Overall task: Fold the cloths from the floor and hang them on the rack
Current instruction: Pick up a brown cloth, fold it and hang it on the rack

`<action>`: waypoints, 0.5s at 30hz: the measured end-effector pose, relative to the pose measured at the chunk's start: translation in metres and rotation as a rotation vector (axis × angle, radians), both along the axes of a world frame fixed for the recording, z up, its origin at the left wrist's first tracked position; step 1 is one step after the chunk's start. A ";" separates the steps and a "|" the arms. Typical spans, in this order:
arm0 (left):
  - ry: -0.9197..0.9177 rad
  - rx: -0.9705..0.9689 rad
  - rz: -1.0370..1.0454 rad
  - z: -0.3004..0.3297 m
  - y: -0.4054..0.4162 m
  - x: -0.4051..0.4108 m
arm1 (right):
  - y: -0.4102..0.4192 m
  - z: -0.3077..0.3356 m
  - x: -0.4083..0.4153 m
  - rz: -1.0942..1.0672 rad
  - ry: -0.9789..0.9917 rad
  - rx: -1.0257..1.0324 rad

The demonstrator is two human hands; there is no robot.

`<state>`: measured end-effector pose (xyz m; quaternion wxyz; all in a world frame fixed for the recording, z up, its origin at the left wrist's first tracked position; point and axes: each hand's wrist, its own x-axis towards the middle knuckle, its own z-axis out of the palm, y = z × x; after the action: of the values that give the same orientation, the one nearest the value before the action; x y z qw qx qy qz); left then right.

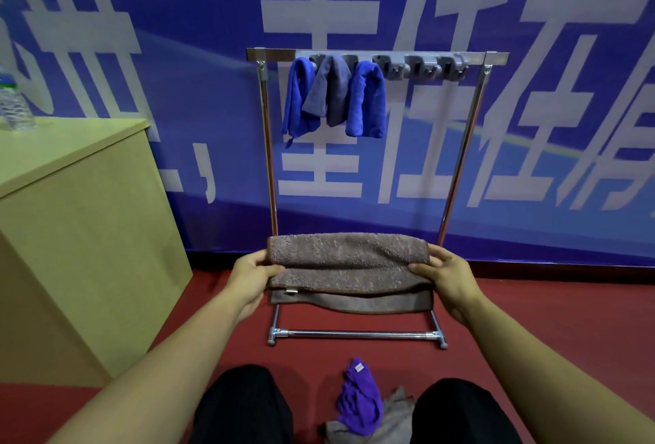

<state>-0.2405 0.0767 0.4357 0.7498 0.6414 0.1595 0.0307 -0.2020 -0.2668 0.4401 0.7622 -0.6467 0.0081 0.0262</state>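
Observation:
I hold a brown-grey cloth (349, 268) folded lengthwise in front of the rack. My left hand (250, 275) grips its left end and my right hand (448, 275) grips its right end, thumbs on top. The metal rack (460, 156) stands against the wall, with a grey hook bar (421, 66) along its top rail. Three folded cloths hang at the bar's left part: a blue cloth (297, 100), a grey cloth (331, 92) and another blue cloth (368, 103). On the red floor between my knees lie a purple cloth (359, 399) and a grey cloth (393, 419).
A pale wooden cabinet (85, 231) stands at the left with a plastic water bottle (12, 103) on top. A blue banner with white characters covers the wall behind the rack. The rack's base bar (354, 334) lies on the floor just ahead of my knees.

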 end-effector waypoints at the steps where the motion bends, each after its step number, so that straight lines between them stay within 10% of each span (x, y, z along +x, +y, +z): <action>1: -0.003 -0.009 -0.007 0.001 0.002 0.000 | 0.000 0.002 -0.001 0.011 -0.011 0.018; 15: -0.014 0.164 -0.167 0.000 0.022 -0.008 | -0.011 0.007 -0.003 0.107 -0.008 -0.090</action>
<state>-0.2488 0.0990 0.4354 0.6957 0.7116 0.0972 -0.0145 -0.2052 -0.2783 0.4467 0.7300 -0.6799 -0.0285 0.0638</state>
